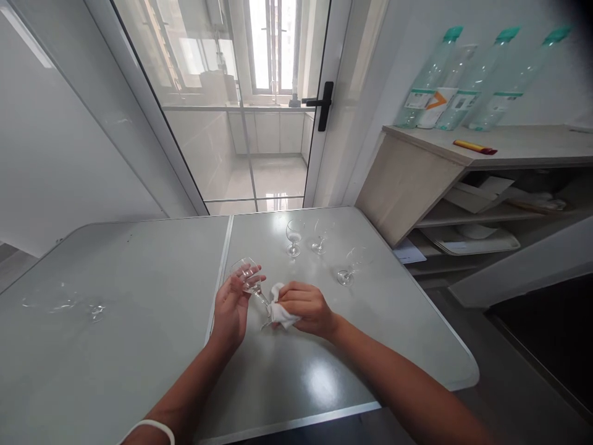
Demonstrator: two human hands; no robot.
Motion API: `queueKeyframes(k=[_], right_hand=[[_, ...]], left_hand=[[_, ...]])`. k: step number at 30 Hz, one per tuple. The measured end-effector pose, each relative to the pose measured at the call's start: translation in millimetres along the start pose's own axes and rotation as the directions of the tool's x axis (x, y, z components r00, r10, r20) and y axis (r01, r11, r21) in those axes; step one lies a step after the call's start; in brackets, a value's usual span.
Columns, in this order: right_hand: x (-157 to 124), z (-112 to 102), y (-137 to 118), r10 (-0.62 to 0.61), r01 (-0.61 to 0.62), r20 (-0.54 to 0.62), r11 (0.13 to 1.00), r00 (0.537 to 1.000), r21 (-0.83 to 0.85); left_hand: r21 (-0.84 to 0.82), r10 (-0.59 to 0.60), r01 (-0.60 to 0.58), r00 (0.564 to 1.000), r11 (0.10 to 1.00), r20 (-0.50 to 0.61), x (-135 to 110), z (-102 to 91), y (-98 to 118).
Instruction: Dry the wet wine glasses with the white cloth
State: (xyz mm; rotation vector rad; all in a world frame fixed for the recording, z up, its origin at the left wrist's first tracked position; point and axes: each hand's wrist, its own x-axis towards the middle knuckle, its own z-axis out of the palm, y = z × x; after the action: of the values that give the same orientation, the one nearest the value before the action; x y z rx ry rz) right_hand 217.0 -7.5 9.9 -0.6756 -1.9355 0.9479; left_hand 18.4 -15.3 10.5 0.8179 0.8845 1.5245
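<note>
Glass [252, 287] tilted over the bench [148, 358]: my left fingers [235, 283] curl around its bowl, my right fingers [299, 295] pinch a white cloth [284, 317] at its foot; twisting hard could snap the stem.

Plastic bottles [464, 102] on a wooden shelf unit [412, 179], slim yellow-red item [474, 147] near them, black-handled glass door [317, 157]
</note>
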Motion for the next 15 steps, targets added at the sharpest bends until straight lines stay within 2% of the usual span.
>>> queueKeyframes(k=[1,2,3,4,5,6,8,9,10,12,15], right_hand=[[1,2,1,0.098,-0.091,-0.118,0.994,0.988,0.064],[2,4,2,0.223,-0.188,-0.256,0.97,0.941,0.152],[4,7,4,0.354,-0.268,-0.36,0.926,0.863,0.268],[7,10,5,0.477,-0.32,-0.393,0.858,0.787,0.401],[9,13,6,0.578,-0.348,-0.349,0.768,0.738,0.537],[12,16,6,0.644,-0.363,-0.247,0.66,0.724,0.658],[16,19,5,0.669,-0.391,-0.001,0.436,0.743,0.811],[17,20,4,0.654,-0.398,0.081,0.353,0.752,0.846],[17,21,3,0.636,-0.402,0.128,0.308,0.761,0.862],[15,22,3,0.612,-0.42,0.16,0.309,0.775,0.853],[11,25,11,0.651,-0.458,0.097,0.413,0.753,0.787]], left_hand=[[0.01,0.017,-0.017,1.0,1.0,-0.003,0,0.5,0],[0.024,0.055,-0.055,0.998,0.998,-0.01,-1,1.3,0],[0.043,0.111,-0.11,0.994,0.993,-0.016,-2,2.4,0],[0.07,0.179,-0.177,0.984,0.982,-0.017,-4,3.7,1],[0.103,0.248,-0.245,0.969,0.964,-0.008,-6,5.2,2],[0.14,0.306,-0.305,0.952,0.942,0.016,-9,6.7,3],[0.207,0.393,-0.403,0.915,0.891,0.09,-14,8.8,3],[0.231,0.423,-0.442,0.897,0.867,0.13,-15,8.9,2],[0.249,0.446,-0.474,0.88,0.845,0.162,-17,8.4,1],[0.274,0.474,-0.516,0.856,0.811,0.209,-19,5.7,-4],[0.357,0.437,-0.536,0.839,0.765,0.323,-23,0.1,-14]])
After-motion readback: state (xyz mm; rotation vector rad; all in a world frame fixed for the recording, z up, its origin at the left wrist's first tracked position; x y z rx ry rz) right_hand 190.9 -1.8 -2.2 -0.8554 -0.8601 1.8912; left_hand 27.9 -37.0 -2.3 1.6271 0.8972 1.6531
